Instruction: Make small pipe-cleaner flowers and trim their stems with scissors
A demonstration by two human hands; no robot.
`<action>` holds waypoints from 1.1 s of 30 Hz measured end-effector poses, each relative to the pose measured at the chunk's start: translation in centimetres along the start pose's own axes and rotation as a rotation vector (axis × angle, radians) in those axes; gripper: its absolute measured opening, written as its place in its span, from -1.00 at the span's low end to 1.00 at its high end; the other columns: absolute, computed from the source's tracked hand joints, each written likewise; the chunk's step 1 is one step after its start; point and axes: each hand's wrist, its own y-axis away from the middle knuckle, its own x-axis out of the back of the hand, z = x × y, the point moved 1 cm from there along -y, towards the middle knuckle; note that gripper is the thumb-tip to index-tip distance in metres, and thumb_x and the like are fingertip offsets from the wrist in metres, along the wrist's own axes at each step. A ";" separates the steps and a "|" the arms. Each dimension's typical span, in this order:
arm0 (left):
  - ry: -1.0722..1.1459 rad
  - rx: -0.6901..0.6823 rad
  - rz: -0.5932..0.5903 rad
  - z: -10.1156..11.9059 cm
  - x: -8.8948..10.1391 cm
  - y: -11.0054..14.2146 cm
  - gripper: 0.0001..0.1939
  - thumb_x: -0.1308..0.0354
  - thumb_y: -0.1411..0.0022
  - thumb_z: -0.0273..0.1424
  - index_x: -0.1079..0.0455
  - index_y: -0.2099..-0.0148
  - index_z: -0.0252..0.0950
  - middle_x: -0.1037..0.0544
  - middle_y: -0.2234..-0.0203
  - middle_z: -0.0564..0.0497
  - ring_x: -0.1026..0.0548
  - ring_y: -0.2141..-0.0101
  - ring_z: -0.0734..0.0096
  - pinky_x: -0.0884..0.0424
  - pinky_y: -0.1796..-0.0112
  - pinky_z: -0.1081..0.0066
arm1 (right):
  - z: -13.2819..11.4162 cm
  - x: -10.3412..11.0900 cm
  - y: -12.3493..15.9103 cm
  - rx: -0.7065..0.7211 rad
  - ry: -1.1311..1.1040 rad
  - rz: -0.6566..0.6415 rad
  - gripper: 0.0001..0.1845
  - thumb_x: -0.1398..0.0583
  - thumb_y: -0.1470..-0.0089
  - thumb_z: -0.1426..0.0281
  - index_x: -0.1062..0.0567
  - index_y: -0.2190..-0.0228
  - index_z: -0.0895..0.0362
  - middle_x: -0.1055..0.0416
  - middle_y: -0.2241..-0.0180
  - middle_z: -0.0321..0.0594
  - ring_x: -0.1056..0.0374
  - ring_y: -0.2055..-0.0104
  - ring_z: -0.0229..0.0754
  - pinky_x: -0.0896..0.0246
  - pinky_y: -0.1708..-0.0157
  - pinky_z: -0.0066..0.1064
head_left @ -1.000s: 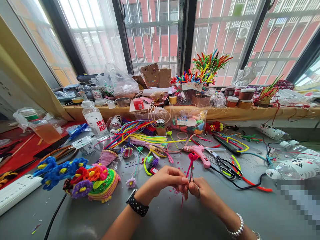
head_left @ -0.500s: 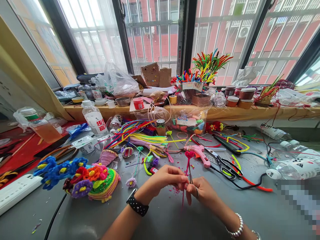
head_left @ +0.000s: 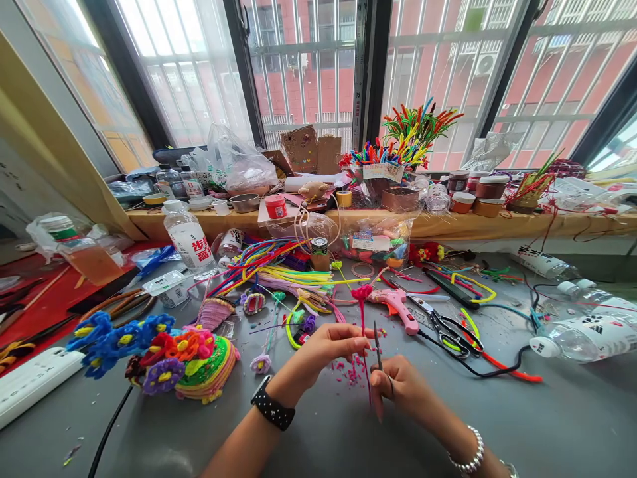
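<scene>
My left hand (head_left: 326, 352) pinches the stem of a pink pipe-cleaner flower (head_left: 361, 294), which stands upright with its curled head above my fingers. My right hand (head_left: 398, 388) is closed on small scissors (head_left: 377, 350), whose blades point up just right of the stem. Pink fluff crumbs (head_left: 351, 373) lie on the grey table (head_left: 318, 438) between my hands. A black watch sits on my left wrist, a bead bracelet on my right.
A pink glue gun (head_left: 398, 307) and black scissors (head_left: 450, 332) lie behind my hands. A pile of coloured pipe cleaners (head_left: 279, 269) spreads at centre. Finished flowers on a knitted base (head_left: 164, 355) sit left. Water bottles (head_left: 577, 335) lie right; a cluttered windowsill (head_left: 448, 226) runs behind.
My left hand has shifted left and lifted the flower away from my right hand. The scissors now stand apart from the stem, and more pink crumbs lie on the table.
</scene>
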 end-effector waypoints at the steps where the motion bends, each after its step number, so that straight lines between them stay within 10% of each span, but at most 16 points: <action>1: 0.003 -0.006 -0.024 -0.1 -0.1 0.0 -0.79 -0.16 0.06 -0.29 -0.37 0.51 -0.38 -0.48 0.33 -0.04 -0.32 0.42 0.51 -0.14 0.45 0.55 | 0.0 -0.1 0.0 0.005 -0.013 -0.017 -0.20 0.14 0.13 -0.16 -0.41 0.84 0.25 0.07 0.85 -0.37 0.15 0.73 -0.42 0.27 0.70 -0.49; 17: 0.252 -0.003 -0.159 -0.9 -0.1 0.1 -0.80 -0.20 0.09 -0.34 -0.33 0.51 -0.39 -0.43 0.52 0.02 -0.34 0.50 0.56 -0.23 0.41 0.53 | 1.0 -0.3 -0.4 -0.090 -0.298 -0.193 -0.44 -0.14 0.28 -0.06 -0.35 0.75 0.23 0.07 0.83 -0.48 0.16 0.78 -0.48 0.28 0.79 -0.56; 24: 0.223 -0.029 0.044 -0.1 0.3 0.1 -0.80 -0.20 0.08 -0.35 -0.32 0.50 -0.40 -0.48 0.36 -0.06 -0.43 0.52 0.55 -0.28 0.45 0.54 | 0.3 0.0 -0.5 0.010 -0.088 -0.019 -0.41 -0.02 0.11 -0.04 -0.40 0.69 0.25 0.01 0.77 -0.42 0.11 0.69 -0.43 0.21 0.70 -0.55; 33: 0.106 -0.092 0.164 0.0 0.4 -0.3 -0.79 -0.20 0.10 -0.33 -0.32 0.50 -0.40 -0.45 0.66 0.05 -0.39 0.60 0.55 -0.23 0.56 0.56 | -0.4 0.2 0.1 0.022 -0.014 0.032 -0.27 0.23 0.08 -0.14 -0.34 0.61 0.23 -0.01 0.69 -0.38 0.05 0.63 -0.37 0.14 0.63 -0.53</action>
